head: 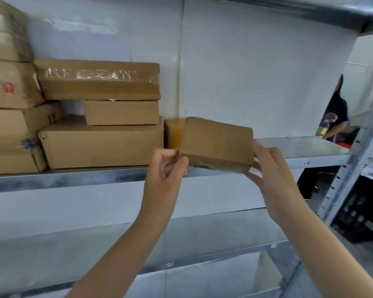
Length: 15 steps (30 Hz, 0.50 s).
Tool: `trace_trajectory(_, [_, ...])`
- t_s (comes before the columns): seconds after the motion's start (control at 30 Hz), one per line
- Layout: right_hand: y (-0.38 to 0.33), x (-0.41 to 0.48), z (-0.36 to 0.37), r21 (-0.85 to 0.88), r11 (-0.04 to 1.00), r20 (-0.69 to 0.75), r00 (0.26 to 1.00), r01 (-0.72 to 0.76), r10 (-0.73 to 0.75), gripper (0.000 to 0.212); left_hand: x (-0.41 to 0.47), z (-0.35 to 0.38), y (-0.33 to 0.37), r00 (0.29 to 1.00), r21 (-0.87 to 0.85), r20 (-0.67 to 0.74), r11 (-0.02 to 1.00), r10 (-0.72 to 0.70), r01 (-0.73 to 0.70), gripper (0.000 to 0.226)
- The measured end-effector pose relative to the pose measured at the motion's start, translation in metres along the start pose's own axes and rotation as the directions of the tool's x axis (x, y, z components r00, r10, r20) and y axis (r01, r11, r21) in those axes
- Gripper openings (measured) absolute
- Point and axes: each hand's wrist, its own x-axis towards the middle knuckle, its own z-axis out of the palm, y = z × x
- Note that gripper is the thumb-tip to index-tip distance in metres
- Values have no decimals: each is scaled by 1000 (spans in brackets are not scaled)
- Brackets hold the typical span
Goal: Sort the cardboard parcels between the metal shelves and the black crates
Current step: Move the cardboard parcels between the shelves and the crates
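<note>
A small brown cardboard parcel (216,143) is held in the air between both hands, right at the front edge of the metal shelf (299,151) and tilted a little, its right end lower. The left hand (166,166) grips the parcel's near left corner, with the thumb against the side and the fingers curled in. The right hand (274,175) grasps the right end, with the fingers laid up the side and the thumb under the bottom edge.

The parcel is probably light, since two end grips carry it with no sign of strain. Its faces are plain cardboard wrapped in clear tape, so it should be fairly stiff but somewhat slick where the tape shines. Its edges are soft and a bit crushed. Holding it across the two short ends, or with a palm underneath, seems the safest grip. Squeezing the broad top face could dent it.

To the left on the same shelf a stack of parcels (99,145) reaches almost to the held one. A small box (173,132) stands just behind the held parcel's left end. The right part of the shelf is bare metal and looks like the easiest place to slide the parcel in flat. A black crate (357,218) sits low at the far right, and another person (336,121) bends over beyond the shelf post.
</note>
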Motion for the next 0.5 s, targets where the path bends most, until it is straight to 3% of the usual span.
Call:
trace_trajectory(0.23, [62, -42, 5, -60, 995, -29, 997, -79, 77, 19, -43, -32, -46, 977, 80, -122, 980, -174, 185, 33])
trace_trajectory(0.37, [79, -49, 22, -79, 988, 93, 986, -134, 141, 30, -53, -60, -55, 964, 99, -180, 972, -194, 214, 34])
trace_trajectory(0.5, [84, -49, 45, -121, 992, 259, 963, -46, 76, 30, -54, -90, -50, 973, 194, -162, 961, -166, 197, 22])
